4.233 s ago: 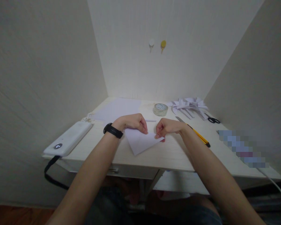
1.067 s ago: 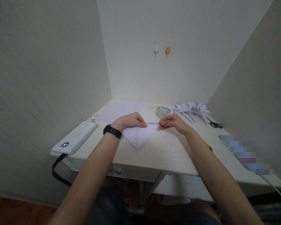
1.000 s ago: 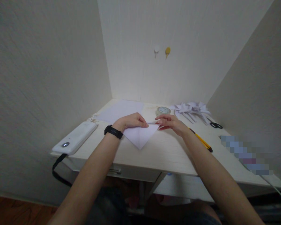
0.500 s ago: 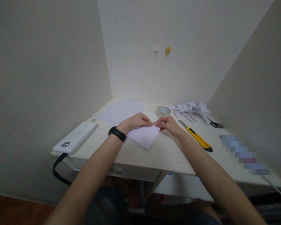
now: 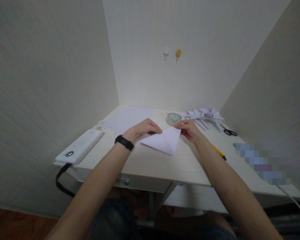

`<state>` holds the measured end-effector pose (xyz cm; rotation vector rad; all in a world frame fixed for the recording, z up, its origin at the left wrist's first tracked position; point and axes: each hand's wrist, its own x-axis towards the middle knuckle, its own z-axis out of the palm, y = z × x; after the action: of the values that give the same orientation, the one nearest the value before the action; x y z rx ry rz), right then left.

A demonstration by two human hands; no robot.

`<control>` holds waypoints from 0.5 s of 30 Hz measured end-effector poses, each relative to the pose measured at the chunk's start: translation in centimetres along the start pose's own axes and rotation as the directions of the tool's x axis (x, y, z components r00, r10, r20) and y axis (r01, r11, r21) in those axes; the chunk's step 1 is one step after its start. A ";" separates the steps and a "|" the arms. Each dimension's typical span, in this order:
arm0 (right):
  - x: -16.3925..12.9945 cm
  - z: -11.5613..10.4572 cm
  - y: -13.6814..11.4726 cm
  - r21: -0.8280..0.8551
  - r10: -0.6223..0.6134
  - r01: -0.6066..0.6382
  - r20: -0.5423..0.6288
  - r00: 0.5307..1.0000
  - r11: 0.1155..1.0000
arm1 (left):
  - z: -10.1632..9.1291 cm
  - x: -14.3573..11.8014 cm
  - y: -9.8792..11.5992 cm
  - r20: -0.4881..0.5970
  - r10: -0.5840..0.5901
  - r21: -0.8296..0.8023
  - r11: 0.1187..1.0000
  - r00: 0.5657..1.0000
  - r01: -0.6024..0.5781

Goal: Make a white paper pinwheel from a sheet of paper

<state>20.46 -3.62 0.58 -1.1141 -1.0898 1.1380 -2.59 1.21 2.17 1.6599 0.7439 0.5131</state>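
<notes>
One folded paper (image 5: 165,140) spans between the hands (image 5: 189,129), pinched by both

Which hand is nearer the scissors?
Right. The right hand pinches the paper left of the scissors; the left hand is farther left, at the paper's upper edge.

White hook (image 5: 166,51) beside yellow hook (image 5: 178,53), clear tape roll (image 5: 173,117), black-handled scissors (image 5: 229,132)

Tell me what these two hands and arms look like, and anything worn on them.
The left hand and right hand wear no gloves, and no sleeves show. A black wristwatch circles the left wrist; the right wrist is bare.
</notes>
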 end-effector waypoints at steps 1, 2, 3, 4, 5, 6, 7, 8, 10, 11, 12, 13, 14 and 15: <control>0.1 -0.2 0.0 0.015 -0.001 0.001 -0.007 1.000 1.000 | 0.0 0.0 0.0 0.004 -0.002 -0.019 1.000 1.000 0.002; 0.2 -0.4 -0.1 0.029 0.000 0.000 -0.014 1.000 1.000 | 0.0 0.0 -0.1 0.006 -0.005 -0.034 0.999 1.000 0.005; 0.3 -0.6 -0.1 0.041 0.002 -0.001 -0.021 1.000 0.999 | -0.1 0.0 -0.1 0.004 -0.006 -0.045 0.999 1.000 0.006; 0.4 -0.7 -0.1 0.053 0.002 -0.001 -0.028 1.000 0.999 | -0.1 0.0 -0.2 0.002 -0.008 -0.054 0.998 1.000 0.008; 0.5 -0.9 0.0 0.065 0.002 0.000 -0.032 0.999 0.998 | -0.1 0.0 -0.2 0.001 -0.008 -0.060 0.998 1.000 0.008; 0.6 -1.1 0.0 0.075 0.001 0.002 -0.036 0.999 0.997 | -0.2 0.0 -0.3 0.000 -0.007 -0.063 0.998 1.000 0.007; 0.7 -1.4 0.0 0.084 -0.002 0.006 -0.040 0.999 0.996 | -0.4 -0.1 -0.3 0.001 -0.003 -0.060 0.998 1.000 0.003; 0.8 -1.7 0.1 0.093 -0.006 0.011 -0.046 0.999 0.996 | -0.6 -0.1 -0.3 0.002 0.003 -0.052 0.999 1.000 -0.003; 1.1 -2.5 0.1 0.108 -0.017 0.025 -0.070 0.997 0.994 | -1.3 -0.2 -0.4 0.011 0.013 -0.023 1.000 1.000 -0.013; 1.2 -3.0 0.1 0.115 -0.020 0.030 -0.086 0.996 0.993 | -1.9 -0.4 -0.4 0.019 0.015 -0.007 1.000 1.000 -0.015; 1.4 -3.4 0.1 0.123 -0.020 0.033 -0.104 0.994 0.992 | -2.5 -0.5 -0.5 0.032 0.013 0.005 1.000 0.999 -0.013; 1.5 -3.9 0.1 0.133 -0.018 0.034 -0.120 0.993 0.991 | -3.2 -0.7 -0.6 0.050 0.006 0.002 1.000 0.999 -0.006; 1.7 -4.2 0.0 0.148 -0.016 0.037 -0.135 0.991 0.988 | -4.0 -0.8 -0.7 0.055 0.007 -0.020 1.000 0.998 -0.006; 1.8 -4.5 0.0 0.168 -0.016 0.042 -0.152 0.988 0.985 | -4.7 -1.0 -0.9 0.050 0.002 -0.046 0.999 0.999 0.000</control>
<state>25.10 -2.22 0.16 -1.0281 -0.8719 1.0850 -6.69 3.90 2.40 1.6246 0.6896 0.4848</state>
